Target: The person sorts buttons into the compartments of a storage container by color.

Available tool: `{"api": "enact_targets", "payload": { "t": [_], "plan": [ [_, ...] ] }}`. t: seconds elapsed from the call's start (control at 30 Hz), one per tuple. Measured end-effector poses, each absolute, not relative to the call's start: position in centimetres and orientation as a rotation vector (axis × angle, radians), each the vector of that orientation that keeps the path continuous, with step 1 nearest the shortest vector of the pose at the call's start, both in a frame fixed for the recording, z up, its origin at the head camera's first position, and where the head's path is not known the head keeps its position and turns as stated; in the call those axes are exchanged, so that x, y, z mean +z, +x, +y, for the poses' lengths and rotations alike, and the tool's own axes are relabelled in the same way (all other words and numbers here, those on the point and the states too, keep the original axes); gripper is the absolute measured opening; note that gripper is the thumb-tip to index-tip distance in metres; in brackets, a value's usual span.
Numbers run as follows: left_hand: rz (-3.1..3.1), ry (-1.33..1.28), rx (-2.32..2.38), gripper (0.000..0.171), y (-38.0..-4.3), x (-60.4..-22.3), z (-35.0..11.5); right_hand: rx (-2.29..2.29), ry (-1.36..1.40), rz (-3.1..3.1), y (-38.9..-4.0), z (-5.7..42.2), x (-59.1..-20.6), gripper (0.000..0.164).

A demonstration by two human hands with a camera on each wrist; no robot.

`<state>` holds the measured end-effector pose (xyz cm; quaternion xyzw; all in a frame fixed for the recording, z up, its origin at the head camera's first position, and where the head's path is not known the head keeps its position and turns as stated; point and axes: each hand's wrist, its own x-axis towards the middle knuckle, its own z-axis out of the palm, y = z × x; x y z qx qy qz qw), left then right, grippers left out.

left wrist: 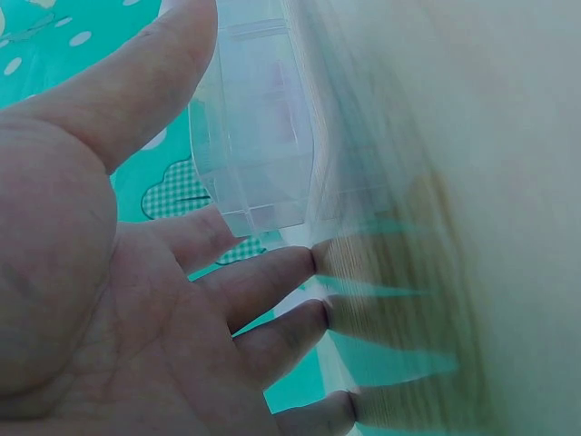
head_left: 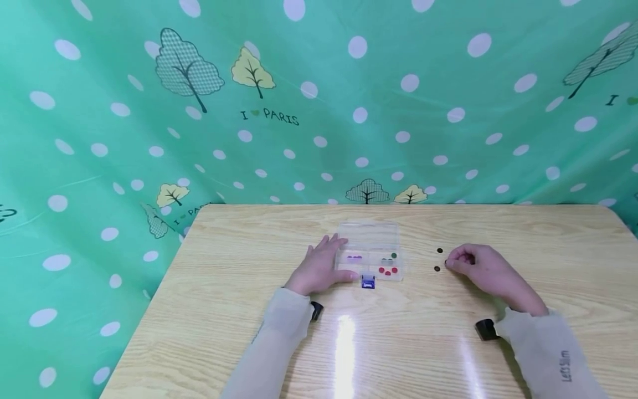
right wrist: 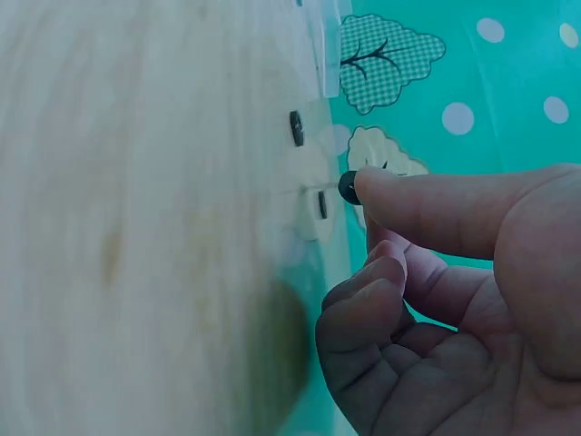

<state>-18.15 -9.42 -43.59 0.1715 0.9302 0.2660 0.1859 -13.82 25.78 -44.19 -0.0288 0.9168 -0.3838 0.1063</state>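
Observation:
A clear plastic compartment box point(head_left: 401, 274) lies on the table with its transparent lid point(head_left: 371, 235) laid back. My left hand point(head_left: 319, 269) spans the box's left side, thumb at the front corner and index finger near the lid, the fingers mostly straight. In the left wrist view the other fingertips touch the tabletop beside the box wall point(left wrist: 259, 127). Between thumb and index finger my right hand point(head_left: 480, 269) pinches a black button point(right wrist: 348, 187), close over the table. Two more black buttons, one farther back point(head_left: 440, 250) and one nearer point(head_left: 437, 269), lie just left of that hand.
Inside the box, red buttons point(head_left: 381, 270), purple buttons point(head_left: 354, 257) and green buttons point(head_left: 394, 255) sit in separate compartments. A blue tab point(head_left: 368, 282) sticks out at its front edge. Behind the wooden table point(head_left: 249, 233) hangs a green dotted cloth point(head_left: 324, 111).

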Motion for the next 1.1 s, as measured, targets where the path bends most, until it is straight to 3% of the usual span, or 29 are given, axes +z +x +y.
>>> {"api": "enact_targets", "payload": {
  "t": [0.53, 1.1],
  "plan": [
    [2.634, 0.491, 0.738, 0.092, -18.3, -43.4, -9.2, -1.116, -0.174, 2.791, -14.3, 23.2, -41.7, 0.013],
    [2.630, 0.487, 0.737, 0.090, -17.9, -43.5, -9.3, -1.101, -0.204, 2.862, -14.6, 20.1, -42.2, 0.007]
  ]
}}
